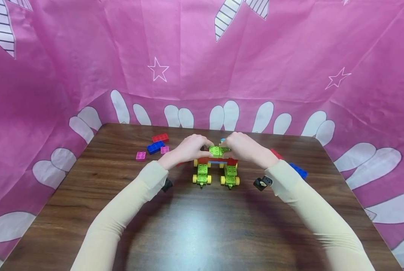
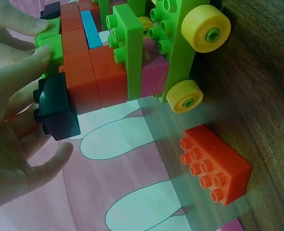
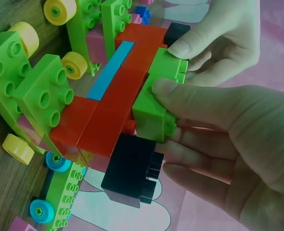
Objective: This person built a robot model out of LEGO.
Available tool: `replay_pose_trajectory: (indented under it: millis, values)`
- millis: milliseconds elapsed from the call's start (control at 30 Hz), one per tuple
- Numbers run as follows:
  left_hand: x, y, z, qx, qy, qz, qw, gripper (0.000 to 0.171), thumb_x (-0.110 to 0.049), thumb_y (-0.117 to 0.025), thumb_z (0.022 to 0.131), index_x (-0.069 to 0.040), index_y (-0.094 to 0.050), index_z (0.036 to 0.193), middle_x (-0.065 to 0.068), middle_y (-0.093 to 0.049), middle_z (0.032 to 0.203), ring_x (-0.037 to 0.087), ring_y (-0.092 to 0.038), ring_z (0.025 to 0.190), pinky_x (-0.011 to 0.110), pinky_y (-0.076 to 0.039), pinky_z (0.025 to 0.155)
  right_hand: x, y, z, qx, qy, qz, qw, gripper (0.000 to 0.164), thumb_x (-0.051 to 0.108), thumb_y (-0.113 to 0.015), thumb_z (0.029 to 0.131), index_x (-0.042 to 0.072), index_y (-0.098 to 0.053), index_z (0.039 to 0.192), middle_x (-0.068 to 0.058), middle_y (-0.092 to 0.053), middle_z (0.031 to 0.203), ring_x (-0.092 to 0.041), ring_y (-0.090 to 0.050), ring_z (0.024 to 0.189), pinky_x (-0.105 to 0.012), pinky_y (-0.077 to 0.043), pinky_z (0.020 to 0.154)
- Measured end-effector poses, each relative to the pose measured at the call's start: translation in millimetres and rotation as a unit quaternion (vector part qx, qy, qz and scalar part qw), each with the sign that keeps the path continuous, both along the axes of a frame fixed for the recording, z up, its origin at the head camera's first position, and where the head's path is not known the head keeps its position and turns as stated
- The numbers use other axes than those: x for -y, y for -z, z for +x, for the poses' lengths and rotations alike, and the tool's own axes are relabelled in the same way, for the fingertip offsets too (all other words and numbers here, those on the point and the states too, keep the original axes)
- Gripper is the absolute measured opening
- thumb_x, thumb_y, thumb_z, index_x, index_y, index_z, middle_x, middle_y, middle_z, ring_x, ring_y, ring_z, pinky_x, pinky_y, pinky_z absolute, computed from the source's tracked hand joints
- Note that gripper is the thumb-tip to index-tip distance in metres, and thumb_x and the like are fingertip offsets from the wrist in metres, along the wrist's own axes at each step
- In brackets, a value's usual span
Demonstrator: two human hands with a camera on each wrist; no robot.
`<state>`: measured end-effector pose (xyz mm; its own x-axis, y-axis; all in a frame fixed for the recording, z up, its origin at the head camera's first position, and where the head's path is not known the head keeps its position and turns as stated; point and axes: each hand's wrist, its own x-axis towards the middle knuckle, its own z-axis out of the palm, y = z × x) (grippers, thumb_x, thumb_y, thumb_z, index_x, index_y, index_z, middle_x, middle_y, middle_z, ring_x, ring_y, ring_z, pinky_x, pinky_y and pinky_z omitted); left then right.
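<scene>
Left hand (image 1: 189, 148) and right hand (image 1: 242, 147) pinch green blocks (image 3: 150, 113).

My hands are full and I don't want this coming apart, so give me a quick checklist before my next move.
1. Left hand gripping a green block: ok, thumb on it.
2. Right hand gripping the other green block: ok, pinched.
3. Both green blocks pressed fully down: cannot tell, fingers cover much of them.
4. Black blocks at both ends of the red row: ok.
5. No gap between green and black: not ok, a red stud shows between them in the right wrist view.
6. Loose red block apart from the yellow wheels: ok.
</scene>
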<state>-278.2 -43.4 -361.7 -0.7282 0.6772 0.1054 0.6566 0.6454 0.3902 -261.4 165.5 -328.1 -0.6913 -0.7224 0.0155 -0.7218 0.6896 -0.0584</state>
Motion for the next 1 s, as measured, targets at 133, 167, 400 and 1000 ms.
replay_pose_trajectory:
  millis: [133,167,400,1000]
  values:
    - [0,0.1,-0.7,0.0,0.002,-0.001,1.0,0.037,-0.031,-0.074,0.089,-0.011,-0.072,0.12,0.005,-0.074,0.116,0.019,-0.069,0.105,0.036,-0.057,0.092,-1,0.6,-3.0,0.016,-0.001,-0.012,1.0,0.015,0.017,-0.081,0.081,0.011,-0.079,0.095,-0.003,-0.078,0.089,-0.008,-0.065,0.067,-0.031,-0.058,0.07]
    - [1,-0.1,-0.9,-0.001,0.002,-0.001,1.0,0.037,-0.031,-0.074,0.089,-0.011,-0.073,0.12,0.005,-0.075,0.116,0.019,-0.069,0.105,0.036,-0.057,0.092,-2,0.8,-3.7,0.02,-0.001,-0.014,1.0,0.013,0.017,-0.081,0.082,0.011,-0.079,0.094,-0.002,-0.077,0.086,-0.007,-0.063,0.064,-0.031,-0.057,0.068]
    - [2,1.0,-2.0,0.003,-0.002,-0.002,1.0,0.038,-0.032,-0.074,0.089,-0.012,-0.072,0.121,0.004,-0.075,0.116,0.018,-0.07,0.105,0.036,-0.057,0.091,-7,8.6,-4.6,-0.002,-0.018,-0.041,0.999,0.021,0.017,-0.081,0.082,0.008,-0.077,0.1,-0.004,-0.075,0.091,-0.017,-0.068,0.077,-0.033,-0.057,0.073]
    - [2,2.4,-2.3,0.001,0.0,0.002,1.0,0.038,-0.032,-0.073,0.09,-0.012,-0.072,0.122,0.004,-0.074,0.117,0.019,-0.069,0.109,0.036,-0.057,0.093,-11,10.3,-3.3,0.014,0.004,-0.08,0.997,0.025,0.011,-0.083,0.079,0.005,-0.075,0.102,-0.009,-0.077,0.1,-0.019,-0.073,0.085,-0.036,-0.061,0.078]
